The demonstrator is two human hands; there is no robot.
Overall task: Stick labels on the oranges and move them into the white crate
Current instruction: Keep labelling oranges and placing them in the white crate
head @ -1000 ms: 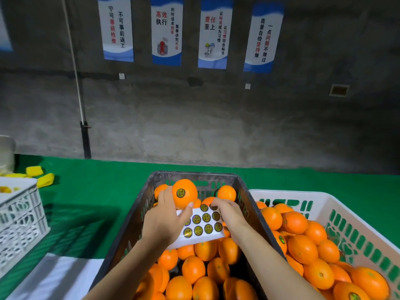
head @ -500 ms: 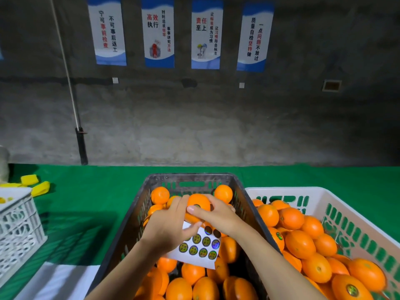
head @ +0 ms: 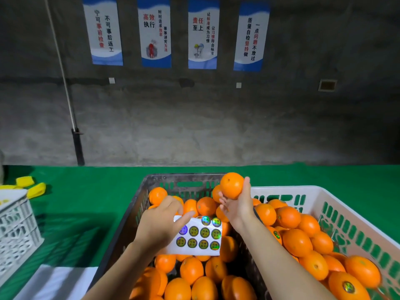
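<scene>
My right hand point(head: 237, 207) holds one orange point(head: 231, 185) up over the far right corner of the dark crate point(head: 129, 215), close to the white crate point(head: 350, 211) on the right. My left hand point(head: 161, 225) pinches a white label sheet point(head: 200, 237) with several round green stickers, above the loose oranges point(head: 191, 270) in the dark crate. The white crate holds several oranges point(head: 297, 242), some showing labels. No label shows on the raised orange from here.
A green cloth point(head: 97, 191) covers the table. Another white crate point(head: 15, 232) stands at the left edge, with yellow pieces point(head: 32, 187) behind it. White paper point(head: 56, 282) lies near the front left. A concrete wall with posters rises behind the table.
My right hand took the labelled orange from my left hand and lifted it up and right toward the white crate. My left hand lowered a little with the label sheet.
</scene>
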